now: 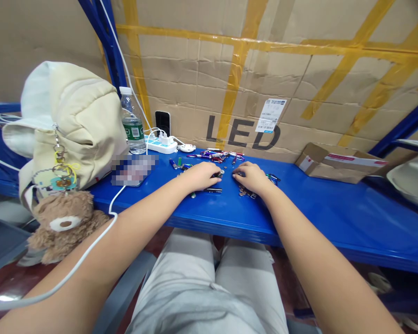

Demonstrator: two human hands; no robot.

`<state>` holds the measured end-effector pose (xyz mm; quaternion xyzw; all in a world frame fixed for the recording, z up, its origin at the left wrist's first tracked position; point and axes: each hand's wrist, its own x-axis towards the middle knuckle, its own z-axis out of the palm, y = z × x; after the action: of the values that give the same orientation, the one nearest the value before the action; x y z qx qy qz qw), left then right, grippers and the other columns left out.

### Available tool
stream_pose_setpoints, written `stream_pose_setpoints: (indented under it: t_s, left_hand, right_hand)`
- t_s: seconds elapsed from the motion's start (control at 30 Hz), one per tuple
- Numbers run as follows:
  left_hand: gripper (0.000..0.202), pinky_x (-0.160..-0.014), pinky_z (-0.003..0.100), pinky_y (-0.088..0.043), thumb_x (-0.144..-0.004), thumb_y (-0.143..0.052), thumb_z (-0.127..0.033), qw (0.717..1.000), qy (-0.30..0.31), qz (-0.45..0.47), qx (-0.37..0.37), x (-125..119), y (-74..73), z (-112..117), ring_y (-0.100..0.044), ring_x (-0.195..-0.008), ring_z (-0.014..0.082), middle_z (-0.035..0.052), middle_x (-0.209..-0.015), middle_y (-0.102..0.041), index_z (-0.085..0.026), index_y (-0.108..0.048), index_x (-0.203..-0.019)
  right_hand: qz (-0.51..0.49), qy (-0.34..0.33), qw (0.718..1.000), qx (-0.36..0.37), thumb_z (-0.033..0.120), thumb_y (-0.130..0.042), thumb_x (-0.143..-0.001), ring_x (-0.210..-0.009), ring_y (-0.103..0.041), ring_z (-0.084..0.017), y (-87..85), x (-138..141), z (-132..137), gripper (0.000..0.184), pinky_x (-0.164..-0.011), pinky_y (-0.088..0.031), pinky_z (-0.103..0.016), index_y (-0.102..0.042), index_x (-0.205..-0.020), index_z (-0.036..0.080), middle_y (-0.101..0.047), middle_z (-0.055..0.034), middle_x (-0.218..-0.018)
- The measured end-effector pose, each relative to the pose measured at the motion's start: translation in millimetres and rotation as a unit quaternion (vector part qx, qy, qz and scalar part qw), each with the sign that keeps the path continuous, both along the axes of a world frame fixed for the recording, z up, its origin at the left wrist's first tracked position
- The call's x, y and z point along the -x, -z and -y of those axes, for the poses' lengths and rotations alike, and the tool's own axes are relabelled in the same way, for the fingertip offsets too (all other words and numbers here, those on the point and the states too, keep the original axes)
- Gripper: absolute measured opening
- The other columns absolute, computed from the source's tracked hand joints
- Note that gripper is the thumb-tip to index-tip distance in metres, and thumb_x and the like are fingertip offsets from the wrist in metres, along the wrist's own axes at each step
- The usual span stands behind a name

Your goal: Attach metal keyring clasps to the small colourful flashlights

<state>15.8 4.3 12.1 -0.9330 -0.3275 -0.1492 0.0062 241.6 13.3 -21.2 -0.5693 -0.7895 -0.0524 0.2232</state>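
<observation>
My left hand (206, 176) rests on the blue table with its fingers curled. At its fingertips shows a small silver round piece (222, 172); whatever else it grips is hidden. Just below lies a black stick-like piece (213, 190). Across a narrow gap, my right hand (253, 177) is bent over the table, its fingers closed around something dark that I cannot make out. Small coin-like metal pieces (244, 191) lie under and in front of it. Behind both hands is a loose heap of colourful pens or pen parts (212, 155), blue, red and purple.
Left of the hands stand a blurred-out phone-like item (134, 170), a power strip (160, 144), a water bottle (134, 125) and a cream bag (80, 116) with a teddy bear (68, 222). A white cable (101, 239) crosses my left forearm. An open cardboard box (337, 162) sits right.
</observation>
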Motion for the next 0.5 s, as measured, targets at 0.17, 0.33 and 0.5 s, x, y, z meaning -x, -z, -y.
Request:
stream_pose_setpoints:
  t_s: [0.17,0.33,0.5]
  left_hand:
    - [0.022,-0.075,0.029,-0.045,-0.088,-0.053,-0.03,1.0,0.004,0.003,-0.001,0.8,2.5,-2.0,-0.06,-0.084,0.0193,0.009,-0.093,-0.066,-0.013,-0.066,-0.092]
    - [0.022,-0.075,0.03,-0.044,-0.089,-0.052,-0.03,1.0,0.004,-0.008,0.004,0.1,1.9,-2.3,-0.06,-0.085,0.021,0.0097,-0.095,-0.066,-0.013,-0.066,-0.093]
    - [0.022,-0.074,0.03,-0.044,-0.089,-0.053,-0.03,1.0,0.006,-0.011,0.006,-0.9,0.4,-2.1,-0.06,-0.085,0.0218,0.0101,-0.095,-0.066,-0.012,-0.065,-0.092]
  right_hand:
    - [0.024,0.044,0.999,0.001,0.032,-0.061,-0.08,-0.095,-0.06,-0.022,-1.5,0.1,0.2,0.018,-0.089,-0.047,-0.039,-0.074,-0.091,0.025,-0.066,-0.008,-0.1]
    - [0.001,0.039,0.999,0.003,0.031,-0.064,-0.078,-0.095,-0.06,-0.022,-0.2,0.0,-1.6,0.013,-0.088,-0.048,-0.039,-0.074,-0.083,0.024,-0.067,-0.0074,-0.095]
    - [-0.031,0.022,0.999,0.009,0.031,-0.067,-0.076,-0.095,-0.06,-0.022,-2.6,2.0,-0.8,0.01,-0.09,-0.047,-0.039,-0.072,-0.078,0.022,-0.066,-0.0077,-0.094]
